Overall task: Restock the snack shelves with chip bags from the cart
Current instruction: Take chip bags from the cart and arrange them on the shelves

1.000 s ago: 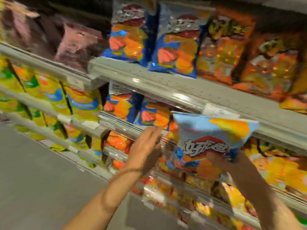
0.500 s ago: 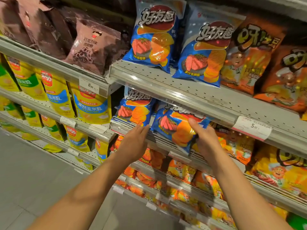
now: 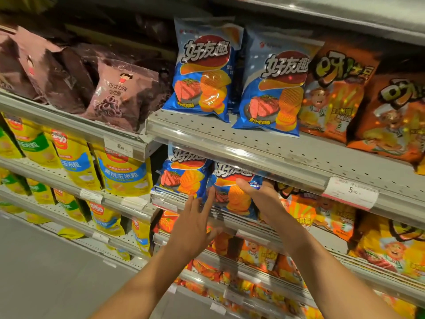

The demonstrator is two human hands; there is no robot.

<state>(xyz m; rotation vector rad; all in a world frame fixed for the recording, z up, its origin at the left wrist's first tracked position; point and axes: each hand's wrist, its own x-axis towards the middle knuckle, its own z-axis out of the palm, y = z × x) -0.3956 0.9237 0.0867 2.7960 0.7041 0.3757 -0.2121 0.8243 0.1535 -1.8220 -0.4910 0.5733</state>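
A blue chip bag (image 3: 232,199) with a steak picture stands on the second shelf (image 3: 170,203), just right of a matching blue bag (image 3: 181,176). My right hand (image 3: 264,199) grips its right edge, thumb across the front and fingers behind. My left hand (image 3: 195,224) hovers in front of the shelf rail with fingers apart, its index fingertip touching the bag's left edge. Two more of the same blue bags (image 3: 202,72) stand on the shelf above. The cart is out of view.
Orange chip bags (image 3: 333,95) fill the right side of the shelves, yellow bags (image 3: 124,178) the left bay and brown bags (image 3: 119,95) the upper left. A price tag (image 3: 349,192) hangs on the upper shelf's rail (image 3: 253,157). Grey floor (image 3: 46,272) lies at lower left.
My right hand has carried the blue bag from in front of the shelves onto the second shelf and slid to its right edge. My left hand has moved right to the bag's left side.
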